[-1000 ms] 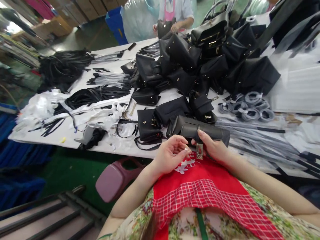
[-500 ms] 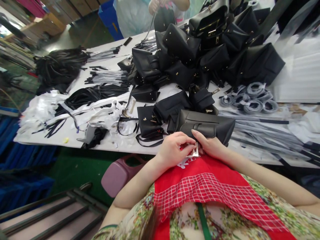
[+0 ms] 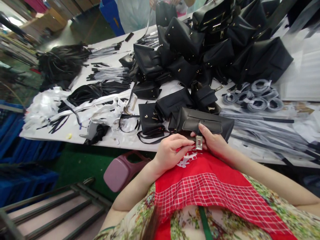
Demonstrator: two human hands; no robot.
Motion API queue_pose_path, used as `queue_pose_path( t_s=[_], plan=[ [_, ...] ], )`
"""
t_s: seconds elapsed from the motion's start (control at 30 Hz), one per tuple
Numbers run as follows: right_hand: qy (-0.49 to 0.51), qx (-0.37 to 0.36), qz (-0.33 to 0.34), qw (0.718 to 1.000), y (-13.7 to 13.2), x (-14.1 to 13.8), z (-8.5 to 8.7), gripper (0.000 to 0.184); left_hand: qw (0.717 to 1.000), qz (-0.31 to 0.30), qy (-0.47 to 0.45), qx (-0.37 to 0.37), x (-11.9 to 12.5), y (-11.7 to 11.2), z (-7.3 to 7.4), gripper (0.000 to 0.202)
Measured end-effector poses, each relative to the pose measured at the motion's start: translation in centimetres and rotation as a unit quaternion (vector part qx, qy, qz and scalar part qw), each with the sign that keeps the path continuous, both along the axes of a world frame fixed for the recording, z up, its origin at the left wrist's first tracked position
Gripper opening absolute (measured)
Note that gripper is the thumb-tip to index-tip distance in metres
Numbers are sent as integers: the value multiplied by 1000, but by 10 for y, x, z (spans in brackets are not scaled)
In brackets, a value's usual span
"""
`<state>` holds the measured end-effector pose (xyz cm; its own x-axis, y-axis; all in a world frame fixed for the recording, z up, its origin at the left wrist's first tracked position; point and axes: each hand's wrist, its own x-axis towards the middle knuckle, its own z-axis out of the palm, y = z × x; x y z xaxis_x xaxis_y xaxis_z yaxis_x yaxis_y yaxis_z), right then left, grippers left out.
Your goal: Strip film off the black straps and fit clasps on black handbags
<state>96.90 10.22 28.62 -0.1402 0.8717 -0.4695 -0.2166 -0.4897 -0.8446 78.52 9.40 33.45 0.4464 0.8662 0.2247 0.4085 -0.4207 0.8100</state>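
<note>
Since half a second ago, the metal clasp point(image 3: 199, 142) is turning from a slanted, half-covered lie by my left fingers to facing me almost squarely. My right hand point(image 3: 214, 142) is half closing on the near part of the black bag point(image 3: 191, 115), thumb on top, other fingers mostly hidden. My left hand point(image 3: 170, 150) is curling, fingertips drawn together (whether they're pinching anything small, I cannot tell). If my thumb is pressing too lightly, the bag could be sliding away or the clasp twisting aside; if a nail is scraping across the clasp or the smooth black surface, either could be getting scratched. Right now the bag is lying just on the far side of my right hand, spreading left and right of it. Between my hands, the clasp is sitting at the bag's near side, just right of my left fingertips.
</note>
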Motion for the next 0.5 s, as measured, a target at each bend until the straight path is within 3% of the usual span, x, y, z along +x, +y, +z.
queue_pose_path(
  t_s=[0.13, 0.27, 0.5],
  plan=[
    [29, -34, -28, 999, 1, -3, -2, 50, 988, -59, 86, 116, -1, -6, 2, 19],
    [29, -54, -31, 998, 2, -4, -1, 50, 955, -97, 192, 206, 0, -8, 6, 23],
    [54, -70, -40, 995, 2, -4, 3, 51, 902, -135, 293, 287, 3, -10, 13, 28]
  ],
)
